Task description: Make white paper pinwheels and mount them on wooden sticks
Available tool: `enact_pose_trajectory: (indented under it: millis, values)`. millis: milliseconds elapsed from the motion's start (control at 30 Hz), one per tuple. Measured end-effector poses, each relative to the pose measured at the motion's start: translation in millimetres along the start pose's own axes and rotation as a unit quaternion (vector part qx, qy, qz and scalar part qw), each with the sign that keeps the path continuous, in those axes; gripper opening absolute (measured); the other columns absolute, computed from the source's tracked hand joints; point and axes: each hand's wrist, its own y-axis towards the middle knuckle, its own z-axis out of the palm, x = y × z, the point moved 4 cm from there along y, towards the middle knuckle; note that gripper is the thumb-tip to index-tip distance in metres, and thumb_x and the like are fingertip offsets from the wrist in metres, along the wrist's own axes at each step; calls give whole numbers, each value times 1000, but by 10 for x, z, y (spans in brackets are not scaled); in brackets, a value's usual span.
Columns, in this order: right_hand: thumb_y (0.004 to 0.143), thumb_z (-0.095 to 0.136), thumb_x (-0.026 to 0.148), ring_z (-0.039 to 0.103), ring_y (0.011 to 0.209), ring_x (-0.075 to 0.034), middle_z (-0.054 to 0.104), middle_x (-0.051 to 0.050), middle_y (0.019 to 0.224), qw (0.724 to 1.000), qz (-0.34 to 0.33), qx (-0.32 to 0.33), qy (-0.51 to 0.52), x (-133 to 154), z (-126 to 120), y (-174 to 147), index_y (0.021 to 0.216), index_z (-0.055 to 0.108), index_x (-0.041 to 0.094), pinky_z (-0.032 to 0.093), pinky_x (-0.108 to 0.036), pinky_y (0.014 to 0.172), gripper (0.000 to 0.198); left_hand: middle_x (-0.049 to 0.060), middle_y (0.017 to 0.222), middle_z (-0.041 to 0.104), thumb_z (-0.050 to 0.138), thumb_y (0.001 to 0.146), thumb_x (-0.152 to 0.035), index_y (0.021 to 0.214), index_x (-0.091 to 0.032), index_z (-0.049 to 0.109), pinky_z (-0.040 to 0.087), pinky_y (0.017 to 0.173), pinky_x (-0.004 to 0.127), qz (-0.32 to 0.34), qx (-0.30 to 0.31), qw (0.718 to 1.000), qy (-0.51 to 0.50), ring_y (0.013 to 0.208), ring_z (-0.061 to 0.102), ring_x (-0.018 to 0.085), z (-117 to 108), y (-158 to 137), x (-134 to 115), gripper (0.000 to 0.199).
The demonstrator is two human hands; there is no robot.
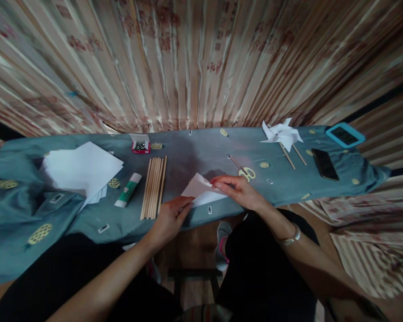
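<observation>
The left hand [171,217] is closed on the near left edge of a white paper sheet [197,185], thumb and fingers pressed together over the paper. The right hand [237,190] pinches the right part of the same sheet between thumb and fingertips; a silver bracelet [293,236] encircles the right wrist. The sheet is partly folded, a shaded flap lying above a brighter layer, and is positioned between the hands at the near edge of the cloth-covered table [201,145].

Just beyond the right hand: scissors [246,173] with yellow handles, blades directed away to the left.

Left of the sheet, in order: a row of wooden sticks [153,188], roughly parallel; a green-and-white glue stick [128,190], lying on its side; an opened red box [141,147] containing small metallic items; a fanned stack of white paper [85,165].

Far right: white paper pinwheels [282,133], overlapping, sticks toward the person; a dark phone [325,164]; a blue-framed device [345,135] at the table's far corner.

Behind the table hangs a patterned curtain [188,67].
</observation>
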Motion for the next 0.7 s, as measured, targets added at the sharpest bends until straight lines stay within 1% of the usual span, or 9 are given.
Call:
enact_pose_trajectory:
  millis: [67, 133, 233, 300, 367, 433, 500, 600, 700]
  values:
    - [82, 63, 42, 66, 94, -20, 73, -6, 101, 999, 20, -7, 27, -24, 19, 7, 95, 72, 21, 49, -37, 88, 26, 6, 96, 75, 49, 92, -29, 101, -16, 72, 53, 81, 28, -35, -6, 999, -11, 86, 69, 20, -3, 10, 58, 28]
    - [76, 69, 41, 65, 88, -19, 74, -5, 96, 998, 36, -16, 43, -73, 51, 2, 91, 72, 20, 50, -35, 84, 26, 6, 96, 75, 49, 92, -31, 101, -17, 72, 53, 80, 29, -60, -3, 998, -14, 85, 69, 20, 6, 22, 104, 29]
    - [78, 66, 39, 65, 78, -18, 73, -4, 85, 997, 49, -56, 38, -206, 104, 46, 81, 72, 20, 51, -34, 76, 20, 8, 104, 74, 49, 92, -33, 115, -16, 66, 55, 82, 32, -66, -14, 998, -8, 91, 69, 22, 2, 32, 127, 33]
    - [79, 64, 36, 66, 80, -18, 74, -4, 87, 995, 39, -90, 17, -298, 134, 112, 78, 71, 20, 51, -34, 78, 18, 12, 120, 67, 50, 93, -32, 132, -16, 53, 54, 89, 38, -26, -44, 998, 32, 104, 66, 24, -25, 19, 83, 42]
    - [79, 64, 31, 67, 91, -19, 73, -5, 97, 993, 16, -117, -18, -363, 158, 183, 76, 71, 21, 50, -36, 87, 13, 15, 137, 55, 50, 93, -28, 140, -17, 42, 48, 101, 45, 52, -52, 990, 119, 124, 54, 26, -20, -14, -15, 49]
    - [79, 65, 27, 66, 100, -20, 72, -5, 105, 989, -1, -133, -64, -399, 179, 235, 74, 70, 22, 47, -38, 94, 9, 16, 146, 46, 49, 94, -23, 140, -17, 41, 38, 110, 52, 133, -16, 966, 221, 138, 38, 29, 58, -68, -112, 47]
    - [80, 65, 25, 64, 105, -21, 71, -5, 108, 983, -8, -141, -114, -409, 201, 256, 74, 70, 22, 46, -40, 98, 8, 16, 148, 43, 50, 92, -18, 139, -16, 41, 33, 113, 55, 182, 32, 938, 292, 143, 30, 30, 172, -125, -160, 48]
    - [81, 64, 23, 63, 107, -22, 69, -6, 114, 972, -15, -158, -173, -394, 233, 245, 76, 70, 22, 45, -42, 98, 8, 19, 149, 42, 56, 89, -18, 140, -11, 37, 32, 113, 55, 193, 77, 916, 344, 143, 28, 32, 316, -184, -146, 55]
    - [82, 63, 21, 61, 108, -24, 68, -9, 117, 962, -31, -175, -206, -374, 271, 230, 77, 69, 20, 46, -42, 98, 8, 22, 149, 40, 60, 87, -21, 141, -8, 34, 32, 113, 55, 181, 89, 911, 360, 143, 27, 34, 380, -206, -96, 62]
